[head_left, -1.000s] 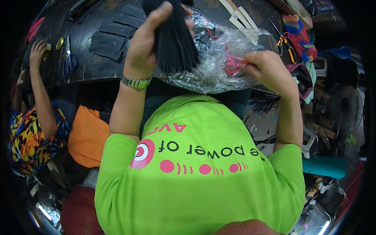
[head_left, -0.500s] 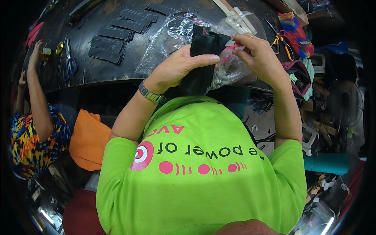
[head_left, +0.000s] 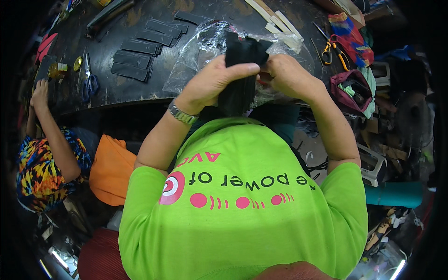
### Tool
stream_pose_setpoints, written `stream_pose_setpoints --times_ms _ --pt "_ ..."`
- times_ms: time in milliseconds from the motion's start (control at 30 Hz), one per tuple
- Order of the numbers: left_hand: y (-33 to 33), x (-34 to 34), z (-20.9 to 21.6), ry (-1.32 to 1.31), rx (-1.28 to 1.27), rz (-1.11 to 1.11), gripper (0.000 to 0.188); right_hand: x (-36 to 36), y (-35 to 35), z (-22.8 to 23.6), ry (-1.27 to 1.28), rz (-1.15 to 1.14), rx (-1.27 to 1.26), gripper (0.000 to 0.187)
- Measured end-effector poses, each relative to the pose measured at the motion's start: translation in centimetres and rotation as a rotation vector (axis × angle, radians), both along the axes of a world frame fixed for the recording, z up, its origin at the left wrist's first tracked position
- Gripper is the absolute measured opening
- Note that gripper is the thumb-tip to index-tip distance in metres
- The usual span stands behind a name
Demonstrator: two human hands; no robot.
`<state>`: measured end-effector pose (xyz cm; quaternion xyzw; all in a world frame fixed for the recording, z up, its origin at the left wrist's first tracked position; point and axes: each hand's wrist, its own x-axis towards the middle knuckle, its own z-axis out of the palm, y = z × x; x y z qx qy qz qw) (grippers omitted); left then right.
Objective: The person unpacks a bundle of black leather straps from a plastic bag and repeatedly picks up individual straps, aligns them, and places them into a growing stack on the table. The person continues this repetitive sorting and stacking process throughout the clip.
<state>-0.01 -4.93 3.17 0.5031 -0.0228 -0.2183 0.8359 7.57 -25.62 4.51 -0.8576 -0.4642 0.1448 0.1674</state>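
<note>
My left hand is closed around a bundle of black strips, its thumb lying across the front. The bundle's upper end is folded and loose-looking. Pressed close against the bundle's right side, my right hand has its fingers curled in a pinch. A bit of pink-red string shows beside those fingertips; the rest is hidden by the hand. Beneath and behind both hands, a crumpled clear plastic bag is spread on the black worktable.
Stacks of black strips lie left of the bag. Farther left are blue-handled scissors, a yellow lid, a jar and a co-worker's hand. Wooden sticks, yellow-black scissors and a maroon pouch are right.
My right hand has moved left and down against the bundle, covering most of the pink string it was pinching. The co-worker's hand has moved away from the jar.
</note>
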Motion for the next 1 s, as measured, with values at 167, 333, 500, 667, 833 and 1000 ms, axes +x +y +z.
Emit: stream_pose_setpoints --times_ms 167,333,500,667,833,1000 --pt "2.8 0.4 3.4 -0.116 -0.132 0.134 0.03 1.0 -0.5 1.1 0.038 -0.188 0.092 0.016" --pt "3.1 -0.2 4.7 -0.171 -0.073 0.092 0.031 1.2 0.4 1.2 -0.089 -0.266 -0.119 0.015" --pt "0.5 -0.4 1.2 -0.022 0.129 0.049 0.029 0.5 1.4 0.9 0.101 -0.262 -0.082 0.024" --pt "-0.4 -0.1 -0.8 -0.124 0.193 0.069 0.025 -0.2 1.9 1.1 0.179 -0.23 -0.157 0.025" --pt "1.8 0.1 1.9 -0.009 0.13 0.073 0.033 -0.4 1.0 1.6 -0.086 -0.334 -0.05 0.021" --pt "3.3 0.2 5.8 -0.1 -0.005 0.128 0.034 -1.3 1.7 3.3 -0.305 -0.253 0.091 0.032"
